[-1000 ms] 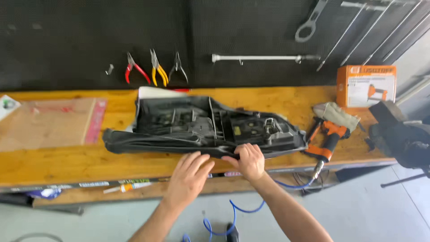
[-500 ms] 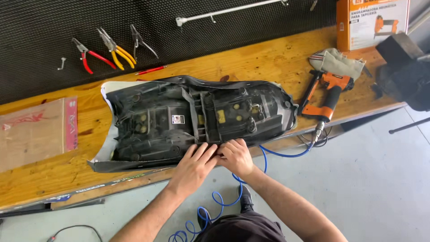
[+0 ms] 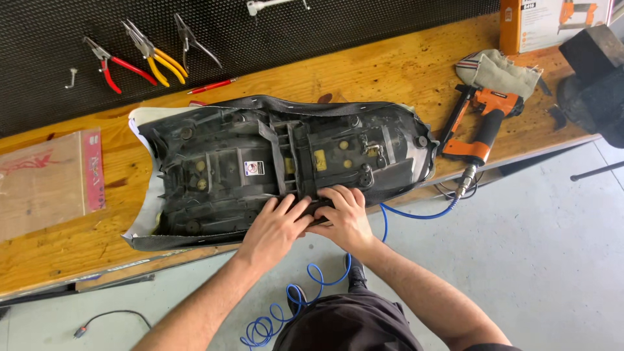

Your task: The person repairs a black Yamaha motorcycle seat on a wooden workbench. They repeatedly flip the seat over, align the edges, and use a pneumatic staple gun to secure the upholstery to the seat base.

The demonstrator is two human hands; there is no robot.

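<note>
A black plastic seat base (image 3: 279,166) lies upside down on the wooden workbench (image 3: 390,71), with a black cover wrapped around its rim. My left hand (image 3: 273,229) and my right hand (image 3: 344,214) meet at the middle of the near edge. Both press the cover edge (image 3: 317,209) against the base, fingers curled over it. Pale foam (image 3: 146,195) shows at the seat's left end.
An orange air stapler (image 3: 484,127) with a blue coiled hose (image 3: 325,286) lies to the right, beside a folded cloth (image 3: 497,68) and an orange box (image 3: 552,23). Pliers (image 3: 146,55) hang on the black back wall. A clear bag (image 3: 49,179) lies left. A black vise (image 3: 595,75) stands far right.
The view has dipped lower and closer over the seat. Both hands stay on the near edge, drawn closer together.
</note>
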